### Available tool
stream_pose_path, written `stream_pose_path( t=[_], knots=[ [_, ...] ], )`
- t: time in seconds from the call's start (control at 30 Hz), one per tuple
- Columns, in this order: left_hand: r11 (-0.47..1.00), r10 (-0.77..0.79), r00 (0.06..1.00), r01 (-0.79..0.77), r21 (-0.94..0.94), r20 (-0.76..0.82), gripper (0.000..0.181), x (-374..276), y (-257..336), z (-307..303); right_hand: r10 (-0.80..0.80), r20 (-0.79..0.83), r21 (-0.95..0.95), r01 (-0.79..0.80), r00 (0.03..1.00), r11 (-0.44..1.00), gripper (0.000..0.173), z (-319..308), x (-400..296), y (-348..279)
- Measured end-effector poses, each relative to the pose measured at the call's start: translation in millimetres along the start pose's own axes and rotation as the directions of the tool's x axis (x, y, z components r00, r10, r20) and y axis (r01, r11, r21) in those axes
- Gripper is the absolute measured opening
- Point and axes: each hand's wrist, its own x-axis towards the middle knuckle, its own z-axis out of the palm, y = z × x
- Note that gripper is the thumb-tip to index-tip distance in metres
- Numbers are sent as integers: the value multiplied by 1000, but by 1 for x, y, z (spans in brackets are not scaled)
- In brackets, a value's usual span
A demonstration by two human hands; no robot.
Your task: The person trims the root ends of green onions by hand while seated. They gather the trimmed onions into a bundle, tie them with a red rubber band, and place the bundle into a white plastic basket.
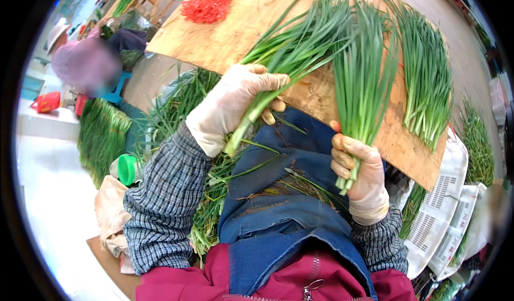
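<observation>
My left hand (245, 100), in a pale thin glove, is closed around the stems of a bunch of leafy greens, likely garlic chives (299, 54). Their leaf tips reach over the wooden board (192, 46), and the pale stem ends point down toward my lap. In my gloved right hand (359, 172) is a second bunch of the same greens (361, 88), gripped near the white stem ends, its leaves fanning up across the board. The leaves of both bunches overlap at the top. Another bunch (427, 76) lies on the board's right side, touched by neither hand.
Red plastic ties or netting (209, 10) lie on the board's far left. Loose greens (209, 204) are heaped at my left side. Printed white sacks (437, 204) stand at the right. A person (88, 64) sits at the upper left beside stacked greens (102, 136). Stem scraps (305, 180) litter my blue apron.
</observation>
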Motion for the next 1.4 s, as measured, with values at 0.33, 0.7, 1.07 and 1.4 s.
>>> stream_pose_path(
  t=[0.33, 0.7, 1.07, 1.4],
  knots=[
    [995, -94, 972, 84, 56, 217, 37, -13, -28, 36, -179, -236, -271, 112, 955, 956, 8, 18, 17, 19],
    [194, 766, 642, -186, 963, -30, 34, -10, -55, 33, -111, -138, -145, 91, 984, 985, 8, 7, 14, 16],
    [963, -156, 985, 169, -208, 77, 17, -45, -63, 65, -159, -137, -115, 144, 978, 983, 6, 3, 12, 22],
    [987, -140, 990, 140, -75, -5, 9, -46, -65, 71, -106, -214, -216, 58, 971, 975, 20, 0, 5, 15]
  ],
)
